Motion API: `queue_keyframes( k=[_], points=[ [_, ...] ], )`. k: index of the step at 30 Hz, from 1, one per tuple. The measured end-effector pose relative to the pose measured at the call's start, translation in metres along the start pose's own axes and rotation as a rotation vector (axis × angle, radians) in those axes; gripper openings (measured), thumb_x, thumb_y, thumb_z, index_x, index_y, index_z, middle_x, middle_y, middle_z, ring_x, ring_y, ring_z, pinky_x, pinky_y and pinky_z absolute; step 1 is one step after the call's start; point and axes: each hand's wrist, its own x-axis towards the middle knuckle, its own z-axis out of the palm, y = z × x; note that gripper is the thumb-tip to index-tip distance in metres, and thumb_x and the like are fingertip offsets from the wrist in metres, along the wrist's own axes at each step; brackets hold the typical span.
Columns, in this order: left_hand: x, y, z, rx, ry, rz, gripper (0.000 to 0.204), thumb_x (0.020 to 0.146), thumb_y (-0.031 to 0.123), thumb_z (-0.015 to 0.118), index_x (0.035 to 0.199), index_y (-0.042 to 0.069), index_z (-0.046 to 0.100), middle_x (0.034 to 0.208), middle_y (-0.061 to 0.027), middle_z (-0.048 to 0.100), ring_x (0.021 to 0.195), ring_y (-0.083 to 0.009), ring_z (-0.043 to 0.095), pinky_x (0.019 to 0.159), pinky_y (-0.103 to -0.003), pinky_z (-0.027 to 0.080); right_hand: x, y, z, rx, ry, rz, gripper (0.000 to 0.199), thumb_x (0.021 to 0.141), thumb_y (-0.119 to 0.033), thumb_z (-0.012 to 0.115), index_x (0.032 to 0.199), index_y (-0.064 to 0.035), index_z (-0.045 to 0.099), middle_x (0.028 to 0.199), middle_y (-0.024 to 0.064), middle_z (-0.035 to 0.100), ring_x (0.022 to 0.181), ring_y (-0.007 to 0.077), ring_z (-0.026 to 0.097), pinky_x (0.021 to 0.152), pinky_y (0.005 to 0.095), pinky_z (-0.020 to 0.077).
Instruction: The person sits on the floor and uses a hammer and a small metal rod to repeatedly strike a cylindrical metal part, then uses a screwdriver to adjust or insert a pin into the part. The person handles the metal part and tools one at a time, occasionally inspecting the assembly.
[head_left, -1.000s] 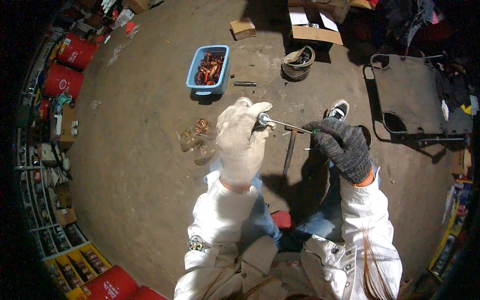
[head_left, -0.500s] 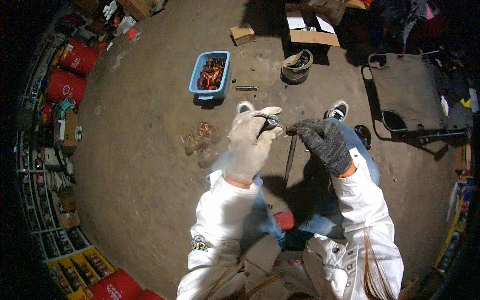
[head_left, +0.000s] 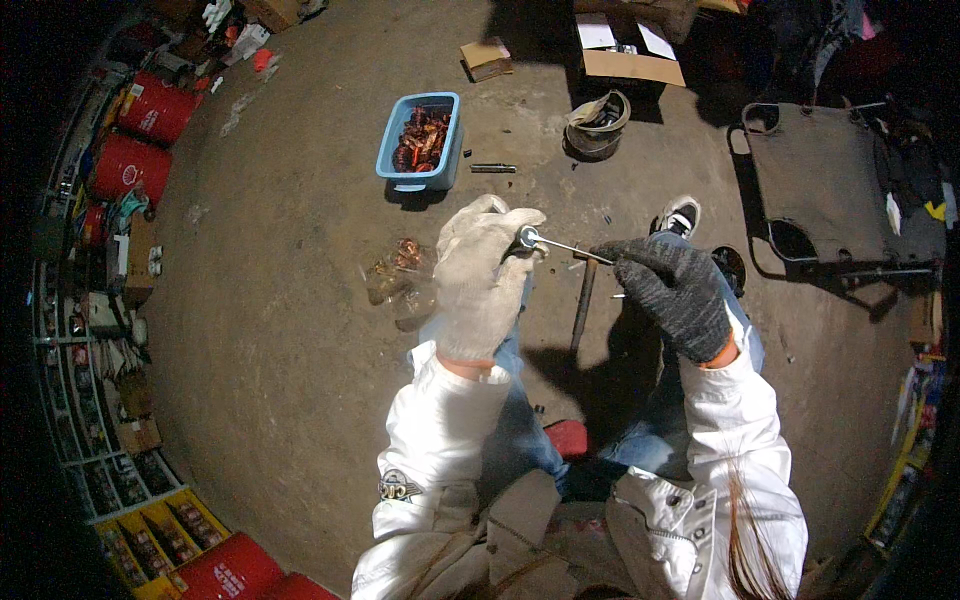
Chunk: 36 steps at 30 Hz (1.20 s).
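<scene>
Looking down from my head, I had my two hands apart, with a thin metal rod (head_left: pixel 568 247) bridging the gap. My left hand (head_left: pixel 480 280), in a pale glove, was curled around a small round part (head_left: pixel 527 237), its bright face turned toward my right. My right hand (head_left: pixel 675 295), in a dark grey glove, pinched the rod's other end, while its far tip met the part's face; whether it went inside I couldn't tell.

To do this well, I judged, the left grip had to stay firm so the part couldn't twist, with thumb and fingers clear of the tip's line. The rod wanted to go in square, pushed lightly from the fingertips; a slip would have sent it into my left glove.

A T-shaped hammer (head_left: pixel 583 300) lay on the floor beneath the gap between my hands, and a blue tub (head_left: pixel 425 181) of coppery pieces stood ahead of my left hand. Clear bags (head_left: pixel 408 255) lay just left of that hand.

Half a second earlier, my hands had been closer together and the rod had reached across the part. Now my right hand had drawn off to the right, and more of the rod showed bright between the gloves.
</scene>
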Motion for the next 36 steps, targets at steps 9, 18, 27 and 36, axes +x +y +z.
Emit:
queue_keyframes(
  k=[9, 18, 27, 36],
  points=[
    [-0.003, 0.015, 0.012, -0.111, -0.152, -0.18, 0.036, 0.07, -0.002, 0.063, 0.104, 0.01, 0.067, 0.098, -0.008, 0.066, 0.096, -0.0264, 0.059, 0.088, -0.036, 0.045, 0.002, 0.005, 0.031, 0.344, -0.065, 0.263, 0.028, 0.094, -0.028, 0.055, 0.107, -0.0063, 0.068, 0.077, 0.0037, 0.065, 0.063, 0.0089, 0.054, 0.056, 0.0253, 0.0441],
    [-0.002, 0.015, 0.011, -0.211, -0.031, -0.081, 0.046, 0.065, -0.003, 0.066, 0.11, 0.008, 0.066, 0.095, -0.0089, 0.066, 0.1, -0.0276, 0.059, 0.091, -0.039, 0.045, 0.013, 0.006, 0.031, 0.351, 0.184, -0.019, 0.037, 0.08, -0.031, 0.072, 0.101, -0.0045, 0.058, 0.081, 0.0056, 0.06, 0.07, 0.0132, 0.057, 0.063, 0.0269, 0.0464],
    [0.0, 0.016, 0.011, -0.135, -0.196, -0.253, 0.071, 0.065, 0.003, 0.074, 0.131, 0.008, 0.048, 0.118, -0.0119, 0.058, 0.116, -0.0303, 0.052, 0.101, -0.041, 0.039, 0.025, 0.049, 0.052, -0.006, 0.298, -0.058, 0.029, 0.084, -0.028, 0.068, 0.097, -0.0028, 0.064, 0.082, 0.0126, 0.065, 0.066, 0.0206, 0.061, 0.062, 0.0337, 0.0507],
    [0.001, -0.013, -0.022, -0.223, 0.4, -0.441, 0.033, 0.094, 0.012, 0.047, 0.124, 0.002, 0.052, 0.122, -0.0245, 0.051, 0.111, -0.0305, 0.056, 0.092, -0.038, 0.048, 0.096, 0.275, 0.119, -0.794, 0.171, 0.156, 0.029, 0.092, -0.026, 0.048, 0.081, -0.0056, 0.065, 0.078, 0.0173, 0.064, 0.069, 0.0351, 0.06, 0.064, 0.0431, 0.0443]
  ],
)
